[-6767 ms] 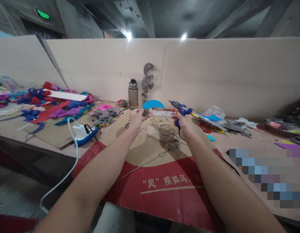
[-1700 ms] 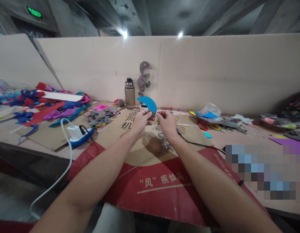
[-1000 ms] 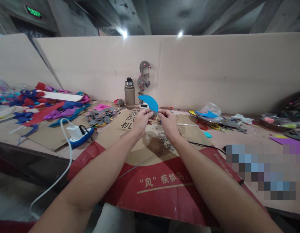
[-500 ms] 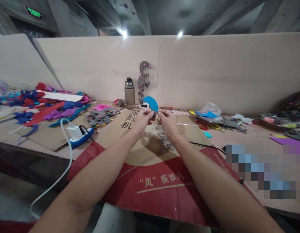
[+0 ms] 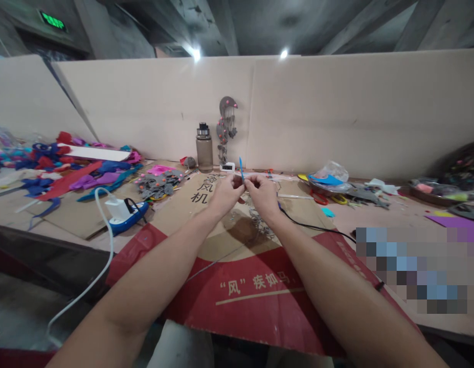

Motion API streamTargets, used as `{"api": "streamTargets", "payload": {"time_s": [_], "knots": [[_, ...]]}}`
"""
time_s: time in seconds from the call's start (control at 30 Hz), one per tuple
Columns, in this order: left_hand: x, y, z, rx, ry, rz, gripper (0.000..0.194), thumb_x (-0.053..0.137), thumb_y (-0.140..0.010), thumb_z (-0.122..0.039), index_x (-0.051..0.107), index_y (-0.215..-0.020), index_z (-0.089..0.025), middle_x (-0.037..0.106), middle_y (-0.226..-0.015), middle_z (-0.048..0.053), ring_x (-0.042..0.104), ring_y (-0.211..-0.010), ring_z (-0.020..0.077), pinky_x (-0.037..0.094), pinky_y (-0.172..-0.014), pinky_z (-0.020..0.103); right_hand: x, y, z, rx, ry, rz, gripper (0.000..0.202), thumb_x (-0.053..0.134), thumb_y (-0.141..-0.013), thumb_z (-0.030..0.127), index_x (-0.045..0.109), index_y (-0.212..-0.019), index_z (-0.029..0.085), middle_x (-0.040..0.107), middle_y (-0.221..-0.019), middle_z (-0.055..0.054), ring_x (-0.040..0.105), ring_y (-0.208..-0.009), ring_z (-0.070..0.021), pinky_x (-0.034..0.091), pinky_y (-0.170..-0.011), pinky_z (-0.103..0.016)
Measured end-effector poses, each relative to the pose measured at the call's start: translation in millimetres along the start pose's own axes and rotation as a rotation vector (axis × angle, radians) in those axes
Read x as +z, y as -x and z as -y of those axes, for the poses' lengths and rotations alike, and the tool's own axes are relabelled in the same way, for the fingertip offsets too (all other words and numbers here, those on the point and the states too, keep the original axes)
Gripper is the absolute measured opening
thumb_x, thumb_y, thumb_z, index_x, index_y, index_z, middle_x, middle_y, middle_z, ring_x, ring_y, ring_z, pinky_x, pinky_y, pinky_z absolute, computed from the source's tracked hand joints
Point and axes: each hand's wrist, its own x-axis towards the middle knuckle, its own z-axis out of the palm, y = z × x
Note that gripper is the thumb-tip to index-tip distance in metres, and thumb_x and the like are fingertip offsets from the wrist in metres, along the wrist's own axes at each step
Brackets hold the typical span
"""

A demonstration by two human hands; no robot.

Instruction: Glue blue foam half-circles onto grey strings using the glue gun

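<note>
Above the cardboard (image 5: 260, 319), a blue piece (image 5: 241, 167), edge-on, nearly upright.

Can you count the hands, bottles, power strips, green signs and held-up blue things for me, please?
Hands (left hand, right hand): 2
Bottle: 1
Power strip: 1
Green sign: 1
Held-up blue piece: 1
Total: 6
</note>
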Motion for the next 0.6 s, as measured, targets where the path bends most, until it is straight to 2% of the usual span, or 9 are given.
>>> {"api": "streamTargets", "payload": {"time_s": [0.2, 0.37, 0.47, 0.6], "knots": [[-0.6, 3.1, -2.3, -0.062, 0.061, -0.023, 0.008, 0.059, -0.076, -0.017, 0.06, -0.084, -0.014, 0.066, -0.086, 0.007, 0.066, -0.071, 0.0162, 0.051, -0.048, 0.022, 1.4, 1.9, -2.4, -0.122, 0.085, 0.064, 0.015, 0.053, -0.08, 0.027, 0.065, -0.078, 0.02, 0.067, -0.083, -0.004, 0.058, -0.08, -0.0172, 0.043, -0.079, -0.032], [-2.7, 0.6, -1.4, -0.099, 0.165, -0.028, 0.009, 0.06, -0.075, -0.019, 0.064, -0.083, -0.014, 0.067, -0.084, 0.008, 0.065, -0.069, 0.0154, 0.052, -0.05, 0.023, 0.8, 4.7, -2.4, -0.105, 0.039, 0.018, 0.008, 0.053, -0.079, 0.024, 0.059, -0.077, 0.02, 0.063, -0.076, -0.002, 0.056, -0.07, -0.0158, 0.043, -0.07, -0.029], [-0.7, -1.9, 0.7, -0.103, 0.232, -0.051, 0.007, 0.061, -0.073, -0.014, 0.063, -0.079, -0.013, 0.066, -0.08, 0.006, 0.062, -0.066, 0.0126, 0.056, -0.057, 0.026, -0.5, 4.2, -3.5, -0.113, 0.034, -0.022, 0.007, 0.053, -0.079, 0.025, 0.058, -0.078, 0.02, 0.063, -0.077, -0.002, 0.055, -0.07, -0.0157, 0.042, -0.07, -0.029], [4.1, -3.6, 3.0, -0.116, 0.38, -0.062, 0.003, 0.062, -0.073, -0.009, 0.06, -0.075, -0.011, 0.064, -0.076, 0.004, 0.062, -0.066, 0.01, 0.057, -0.076, 0.034, -2.7, 2.6, -5.2, -0.086, 0.056, -0.065, 0.012, 0.054, -0.081, 0.03, 0.058, -0.079, 0.019, 0.063, -0.076, -0.003, 0.054, -0.071, -0.0161, 0.042, -0.071, -0.03]]}}
